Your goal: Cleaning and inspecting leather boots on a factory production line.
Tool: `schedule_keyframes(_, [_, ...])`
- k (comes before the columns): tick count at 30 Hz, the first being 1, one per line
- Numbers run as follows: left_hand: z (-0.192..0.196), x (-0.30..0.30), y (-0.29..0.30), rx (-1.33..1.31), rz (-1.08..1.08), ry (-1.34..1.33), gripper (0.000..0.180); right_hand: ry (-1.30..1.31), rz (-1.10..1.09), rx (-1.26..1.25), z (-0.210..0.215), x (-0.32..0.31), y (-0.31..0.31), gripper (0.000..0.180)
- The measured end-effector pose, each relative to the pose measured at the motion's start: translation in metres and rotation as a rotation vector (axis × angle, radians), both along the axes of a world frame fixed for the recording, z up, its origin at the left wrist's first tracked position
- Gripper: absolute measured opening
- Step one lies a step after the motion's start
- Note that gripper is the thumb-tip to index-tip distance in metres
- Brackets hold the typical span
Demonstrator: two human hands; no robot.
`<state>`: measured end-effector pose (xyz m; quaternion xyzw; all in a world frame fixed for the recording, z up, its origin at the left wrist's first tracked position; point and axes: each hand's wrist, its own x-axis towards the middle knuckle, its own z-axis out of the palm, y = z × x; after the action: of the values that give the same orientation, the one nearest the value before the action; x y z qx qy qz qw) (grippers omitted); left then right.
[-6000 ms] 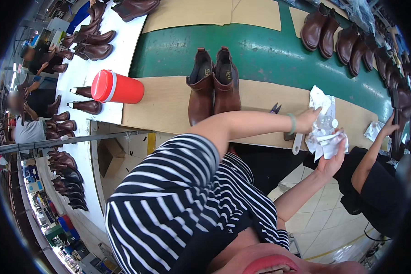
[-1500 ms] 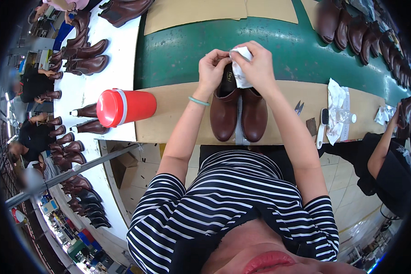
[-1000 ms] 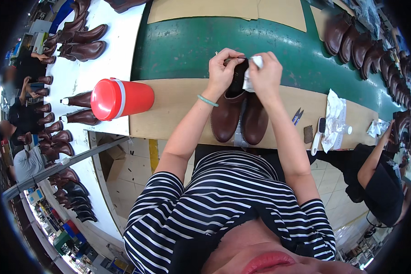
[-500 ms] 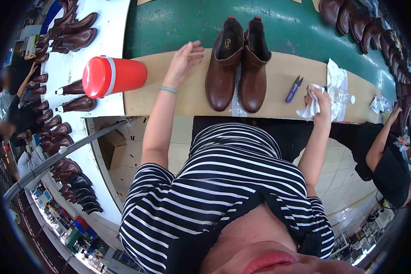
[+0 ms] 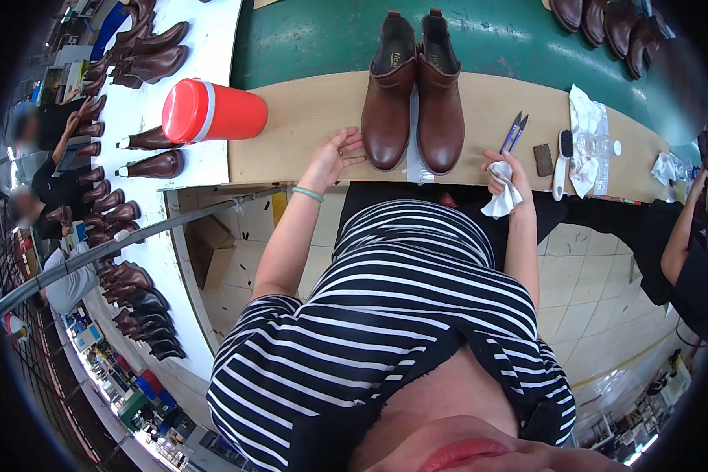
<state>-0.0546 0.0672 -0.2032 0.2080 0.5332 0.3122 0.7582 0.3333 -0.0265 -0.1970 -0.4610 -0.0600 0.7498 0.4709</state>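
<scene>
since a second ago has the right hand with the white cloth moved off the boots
Yes. The right hand has left the boot tops and come back toward the body, to the near edge of the cardboard-covered bench, right of the brown boots, still gripping the white cloth.

A pair of boots stands side by side on the bench in front of me, my left hand just to their left and my right hand, holding a cloth, to their right. Far left lies a tumbler on its side. Right of my cloth hand lie clippers, then a brush.
</scene>
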Motion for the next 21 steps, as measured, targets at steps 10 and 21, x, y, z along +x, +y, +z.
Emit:
schedule_keyframes(10, [0.005, 0.008, 0.000, 0.021, 0.008, 0.060, 0.038, -0.078, 0.051, -0.005, -0.005, -0.008, 0.001, 0.047])
schedule_keyframes(21, [0.028, 0.009, 0.034, 0.231, 0.011, 0.250, 0.037, -0.138, 0.034, 0.022, 0.011, -0.004, 0.007, 0.043])
